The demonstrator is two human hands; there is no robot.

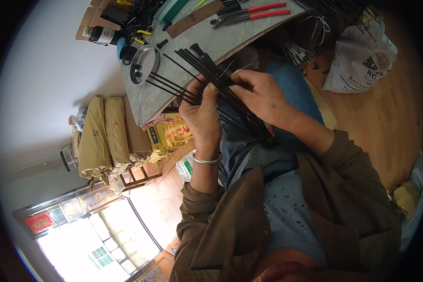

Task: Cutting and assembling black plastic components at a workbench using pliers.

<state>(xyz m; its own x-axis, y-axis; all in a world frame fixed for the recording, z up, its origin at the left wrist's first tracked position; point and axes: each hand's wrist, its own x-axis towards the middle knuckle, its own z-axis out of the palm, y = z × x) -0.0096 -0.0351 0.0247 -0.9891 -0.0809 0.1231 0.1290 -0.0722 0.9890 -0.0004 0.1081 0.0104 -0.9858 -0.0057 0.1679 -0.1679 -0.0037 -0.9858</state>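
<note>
Over my lap, a bundle of thin black rods [244, 113] slants from the table edge down toward my waist. A thicker black knob [201, 52] tops it, somewhat like a folded umbrella frame. My left hand [203, 110], with a silver bangle at the wrist, is closed round the rods; several fan out leftward past its fingers. My right hand [261, 94] pinches at the bundle's right side, thumb and fingertips close to my left thumb. Thin pale wire ends [239, 69] stick out by the right fingertips. Exactly what those fingertips grip is hidden.
On the grey table [183, 47] lie red-handled pliers [251, 14], a brown flat bar [195, 19], a round metal dish [144, 63] and black parts. A white sack [362, 56] stands right, below more black rods [348, 11]. Brown wrapped packages [98, 136] lean at left.
</note>
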